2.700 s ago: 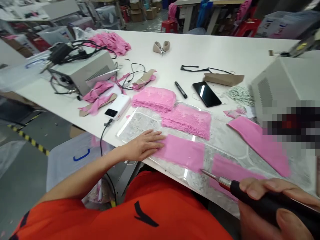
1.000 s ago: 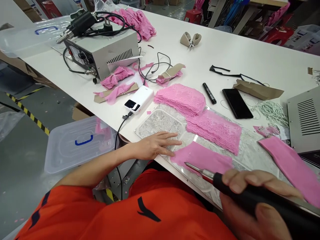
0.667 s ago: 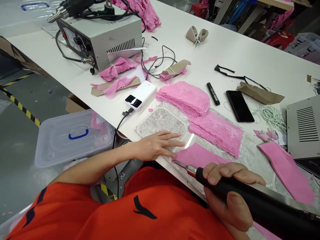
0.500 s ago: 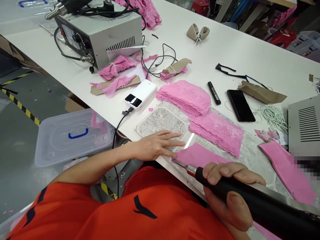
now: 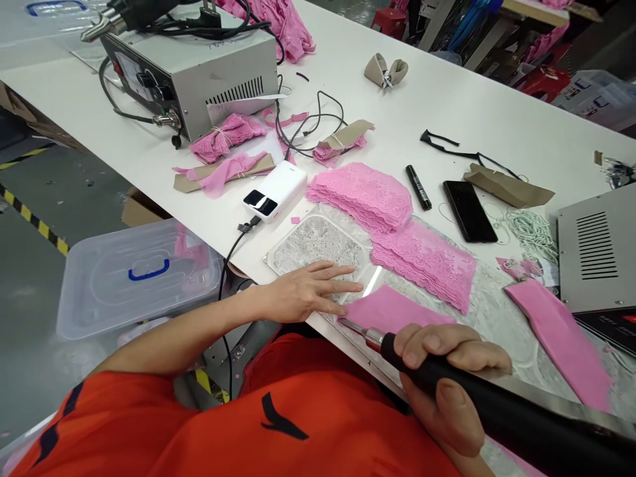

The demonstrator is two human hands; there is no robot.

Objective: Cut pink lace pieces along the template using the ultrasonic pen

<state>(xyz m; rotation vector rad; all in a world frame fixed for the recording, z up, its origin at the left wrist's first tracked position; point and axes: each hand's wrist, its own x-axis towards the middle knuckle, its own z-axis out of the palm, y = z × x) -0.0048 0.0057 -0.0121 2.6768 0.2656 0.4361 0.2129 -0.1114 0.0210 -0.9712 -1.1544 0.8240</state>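
Note:
My left hand (image 5: 305, 291) lies flat with fingers spread on the grey marbled board (image 5: 322, 242). Its lower fingertips are at the left end of a smooth pink fabric piece (image 5: 397, 308). In my right hand (image 5: 450, 377) is a black hand-held tool (image 5: 527, 414) with a slim metal tip; my fingers wrap round its body. The tip rests at or just over the fabric's lower left edge, close to my left fingers. My right hand and the tool cover part of the fabric. Just beyond lie two stacks of pink lace pieces, a curved stack (image 5: 365, 195) and a straighter stack (image 5: 427, 262).
A grey control box (image 5: 193, 73) with another black tool on it stands at the back left. Nearby are a white power bank (image 5: 283, 189), a marker (image 5: 418, 187), a phone (image 5: 470, 212) and another grey box (image 5: 599, 245). A lidded plastic bin (image 5: 139, 278) sits below the table's left edge.
The whole view has shifted slightly, so things appear a little further left. Both hands, the tool tip and the fabric keep nearly the same places relative to each other.

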